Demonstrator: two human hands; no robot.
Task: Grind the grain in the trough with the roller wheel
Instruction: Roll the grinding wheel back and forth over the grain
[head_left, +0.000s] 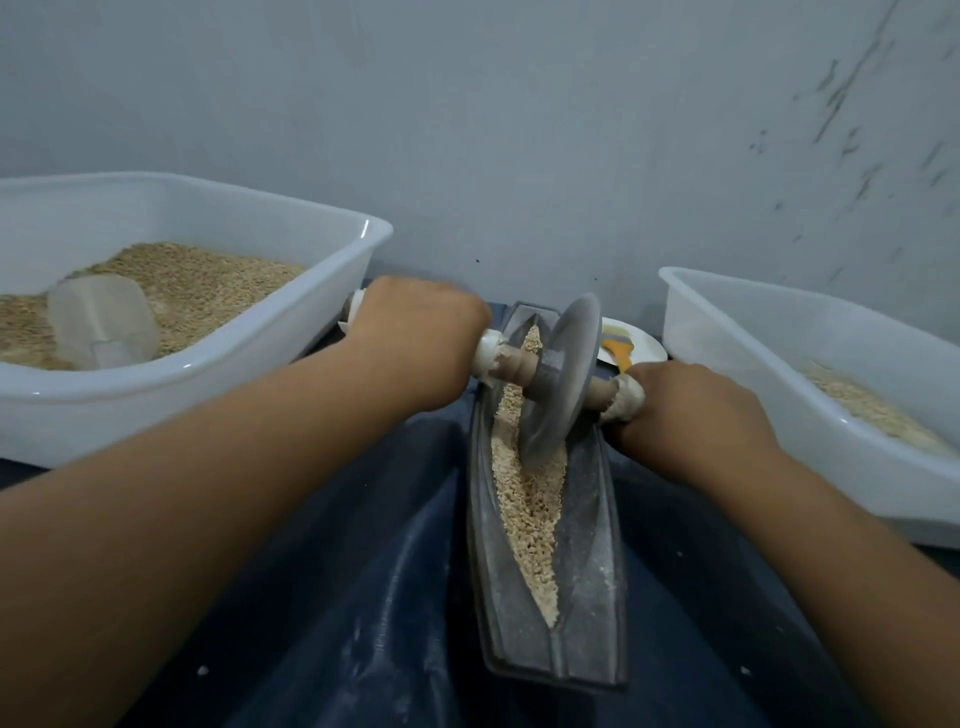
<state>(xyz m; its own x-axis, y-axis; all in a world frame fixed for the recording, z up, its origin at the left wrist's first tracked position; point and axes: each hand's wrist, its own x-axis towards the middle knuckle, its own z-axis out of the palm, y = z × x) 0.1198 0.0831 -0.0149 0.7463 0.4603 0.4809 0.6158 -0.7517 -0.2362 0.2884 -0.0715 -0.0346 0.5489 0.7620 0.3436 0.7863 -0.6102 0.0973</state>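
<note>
A long grey boat-shaped trough (589, 597) lies lengthwise in front of me on a dark blue cloth. Pale crushed grain (530, 499) fills its groove. The grey roller wheel (558, 379) stands on edge in the groove, in the far half, tilted slightly. A wooden axle runs through it with cloth-wrapped ends. My left hand (415, 338) grips the left end of the axle. My right hand (696, 410) grips the right end.
A white tub (218, 364) at the left holds whole grain and a clear plastic scoop (101, 322). A second white tub (753, 353) at the right holds a little ground grain. A white plate (636, 345) with an orange-handled brush (618, 351) sits behind the trough. A grey wall stands close behind.
</note>
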